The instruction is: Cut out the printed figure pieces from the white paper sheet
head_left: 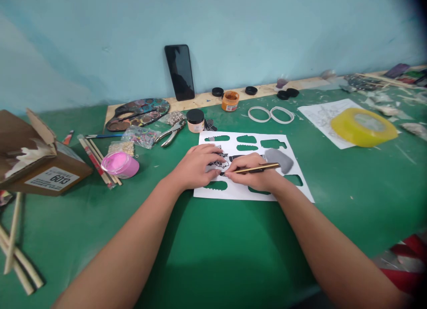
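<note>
A white paper sheet point(240, 194) with several cut-out openings lies on the green table, whose surface shows through the holes. My left hand point(198, 166) rests on its left half, fingers spread beside a small piece with a black line drawing point(222, 163). My right hand point(248, 173) is closed around a slim gold-and-black pen point(258, 168), slanted low over the sheet. The pen's tip is close to my left fingertips; whether it touches the drawing is too small to tell. A grey rounded patch point(280, 160) lies on the sheet to the right of my right hand.
Behind the sheet stand a black-lidded jar point(195, 121), an open orange jar point(230, 101) and pliers point(171, 133). A pink jar point(120, 164) and cardboard box point(43, 162) are left. Yellow tape point(363, 126) sits right; a phone point(180, 73) leans on the wall.
</note>
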Demonstrator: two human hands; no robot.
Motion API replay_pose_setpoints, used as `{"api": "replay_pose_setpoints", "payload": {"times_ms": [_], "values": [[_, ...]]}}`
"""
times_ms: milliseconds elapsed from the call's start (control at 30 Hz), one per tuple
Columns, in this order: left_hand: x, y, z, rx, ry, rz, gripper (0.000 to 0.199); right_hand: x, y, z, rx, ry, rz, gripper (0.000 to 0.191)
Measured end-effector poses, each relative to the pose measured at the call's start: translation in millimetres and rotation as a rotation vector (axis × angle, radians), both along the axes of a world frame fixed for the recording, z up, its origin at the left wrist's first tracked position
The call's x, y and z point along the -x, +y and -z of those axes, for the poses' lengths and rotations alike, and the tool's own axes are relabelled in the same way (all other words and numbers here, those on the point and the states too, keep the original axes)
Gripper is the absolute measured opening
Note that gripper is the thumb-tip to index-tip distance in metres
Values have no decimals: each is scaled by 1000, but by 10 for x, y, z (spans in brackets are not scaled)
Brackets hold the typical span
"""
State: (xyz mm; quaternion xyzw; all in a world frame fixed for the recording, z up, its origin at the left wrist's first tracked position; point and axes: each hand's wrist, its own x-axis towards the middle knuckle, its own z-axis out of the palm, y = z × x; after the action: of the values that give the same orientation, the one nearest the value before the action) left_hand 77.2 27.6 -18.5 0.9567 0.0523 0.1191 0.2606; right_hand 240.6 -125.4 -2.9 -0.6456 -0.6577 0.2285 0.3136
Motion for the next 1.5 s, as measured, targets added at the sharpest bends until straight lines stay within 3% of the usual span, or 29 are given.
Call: {"api": "replay_pose_setpoints", "payload": {"times_ms": [1500], "values": [[-2, 16, -1, -8, 30, 27, 29, -71, -90, -37, 67, 37, 43, 10]]}}
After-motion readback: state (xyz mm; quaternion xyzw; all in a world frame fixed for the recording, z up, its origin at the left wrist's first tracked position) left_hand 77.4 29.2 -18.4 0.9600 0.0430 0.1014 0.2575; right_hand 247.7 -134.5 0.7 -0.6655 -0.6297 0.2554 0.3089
